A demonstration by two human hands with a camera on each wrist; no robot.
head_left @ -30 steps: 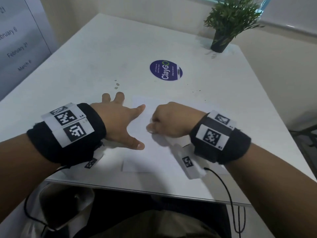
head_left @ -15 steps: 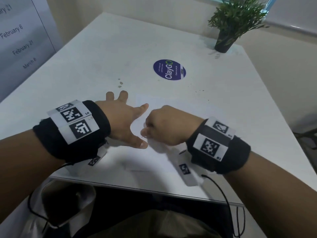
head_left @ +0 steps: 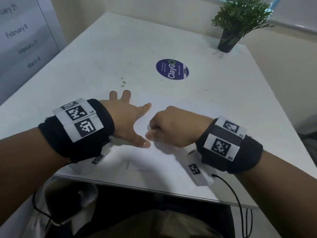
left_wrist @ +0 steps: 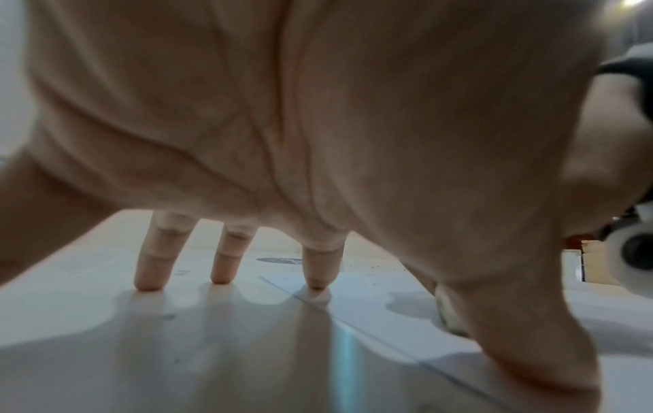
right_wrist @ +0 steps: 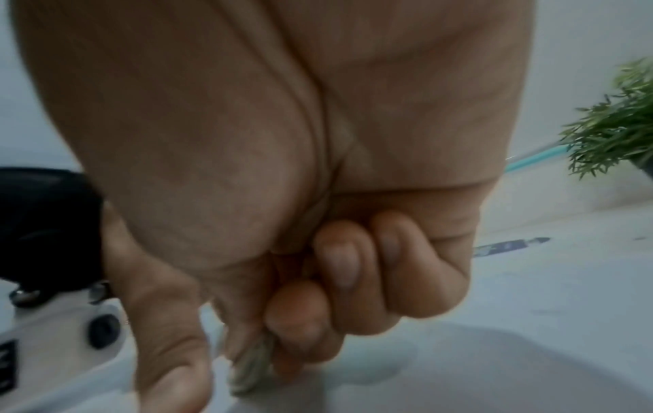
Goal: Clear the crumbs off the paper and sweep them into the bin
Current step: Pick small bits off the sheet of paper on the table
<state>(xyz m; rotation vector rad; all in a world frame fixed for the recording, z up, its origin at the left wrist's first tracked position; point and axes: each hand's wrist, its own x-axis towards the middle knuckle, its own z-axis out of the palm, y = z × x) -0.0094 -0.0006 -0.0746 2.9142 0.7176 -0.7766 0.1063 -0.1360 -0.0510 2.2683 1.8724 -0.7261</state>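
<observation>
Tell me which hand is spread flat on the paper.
The left hand, fingers splayed, pressing the paper; the right hand is curled into a fist.

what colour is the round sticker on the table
Dark purple with white lettering, clearest in the head view: sticker.

head looks down; wrist views close under palms.

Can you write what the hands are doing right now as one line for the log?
left hand: fingers spread, pressing paper flat | right hand: fist gripping small greyish wad on paper | bin: not in view
</observation>
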